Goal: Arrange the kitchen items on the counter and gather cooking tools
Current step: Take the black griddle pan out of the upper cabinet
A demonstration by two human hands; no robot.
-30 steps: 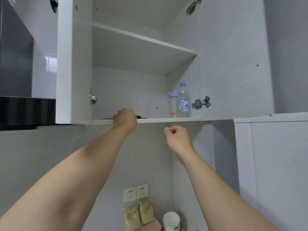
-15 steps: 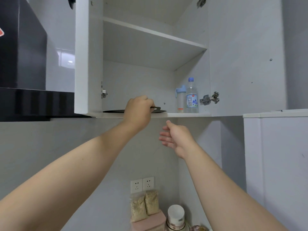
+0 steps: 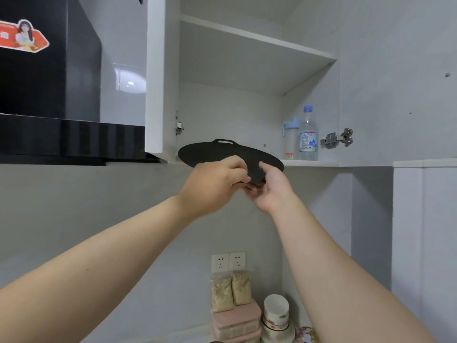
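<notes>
Left hand (image 3: 216, 185) grips the near rim of the black pan (image 3: 222, 152) from above, right hand (image 3: 270, 191) clasps it from beneath, evidently steadying it where it overhangs the shelf (image 3: 312, 163)

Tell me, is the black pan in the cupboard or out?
Partly out: black pan overhangs the shelf, gripped by left hand and right hand.

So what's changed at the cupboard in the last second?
The black round pan has slid forward, now tilted half off the lower shelf. The left grip holds its near rim; the right grip, free before, has come up and taken the rim from below. The water bottle and blue-capped bottle stayed put.
</notes>
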